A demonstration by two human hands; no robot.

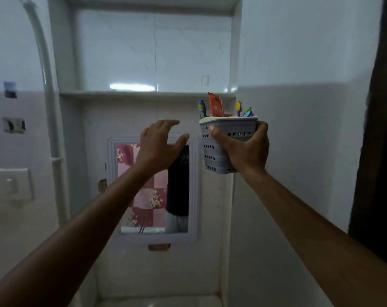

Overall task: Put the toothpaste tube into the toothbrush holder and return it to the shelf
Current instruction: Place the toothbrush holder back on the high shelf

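Observation:
My right hand (pixel 245 149) grips a grey perforated toothbrush holder (pixel 212 151) from its right side, held upright in the air just below the shelf. A red toothpaste tube (pixel 216 106) stands inside it, its top sticking out above the rim. Several colourful toothbrushes (pixel 202 108) poke out beside the tube. My left hand (pixel 160 144) hovers to the left of the holder with its fingers spread, holding nothing. The white shelf ledge (pixel 130 94) runs across a recessed wall niche above both hands.
A white-framed mirror (pixel 153 239) hangs on the wall below my hands. A white pipe (pixel 48 89) runs down the wall at the left. A dark door frame (pixel 381 129) borders the right. A sink edge (pixel 157 301) lies at the bottom.

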